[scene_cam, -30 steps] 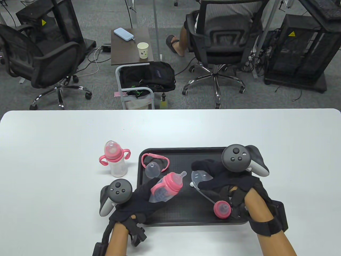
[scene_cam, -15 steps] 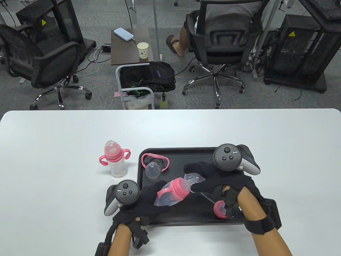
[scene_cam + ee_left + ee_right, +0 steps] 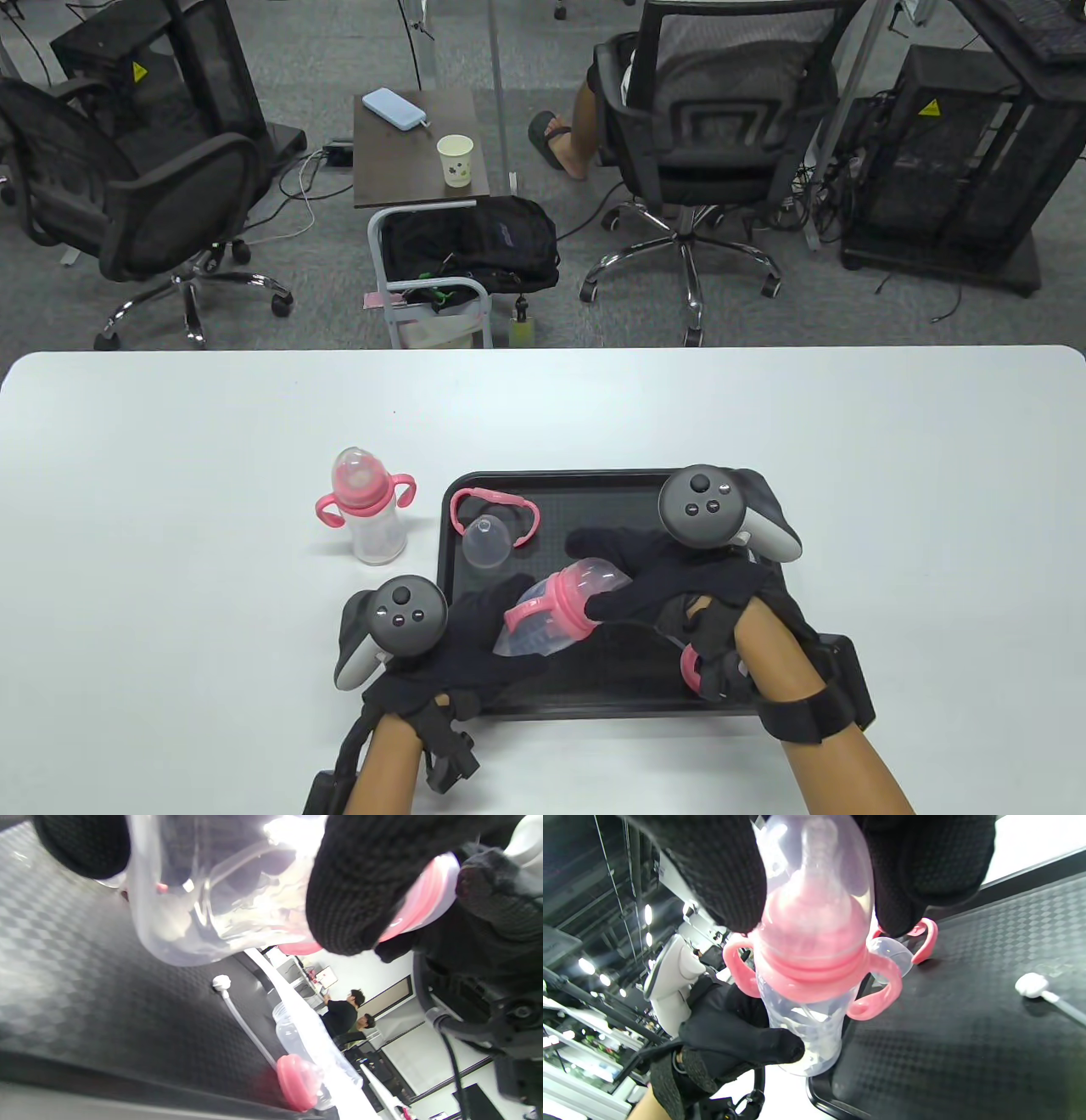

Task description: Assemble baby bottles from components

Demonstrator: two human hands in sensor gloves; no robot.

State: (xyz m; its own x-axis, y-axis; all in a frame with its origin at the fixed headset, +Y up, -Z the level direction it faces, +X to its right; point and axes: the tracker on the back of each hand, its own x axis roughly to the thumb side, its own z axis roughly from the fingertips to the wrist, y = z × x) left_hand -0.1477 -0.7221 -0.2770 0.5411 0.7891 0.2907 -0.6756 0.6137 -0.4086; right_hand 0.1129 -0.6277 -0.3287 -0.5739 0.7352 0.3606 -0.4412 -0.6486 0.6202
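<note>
Capped bottle (image 3: 551,613) between both hands (image 3: 484,637) (image 3: 679,586) — above tray's (image 3: 447,543) near-left corner

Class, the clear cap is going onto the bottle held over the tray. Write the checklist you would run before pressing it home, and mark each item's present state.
1. Left hand grip on the bottle body: ok.
2. Right hand fingers pinch the clear cap: ok.
3. Cap covers the teat, in line with the pink collar: ok.
4. Cap fully seated: cannot tell.
5. Work is over the tray: ok.
6. Loose straw lies apart from the bottle: ok.
</note>
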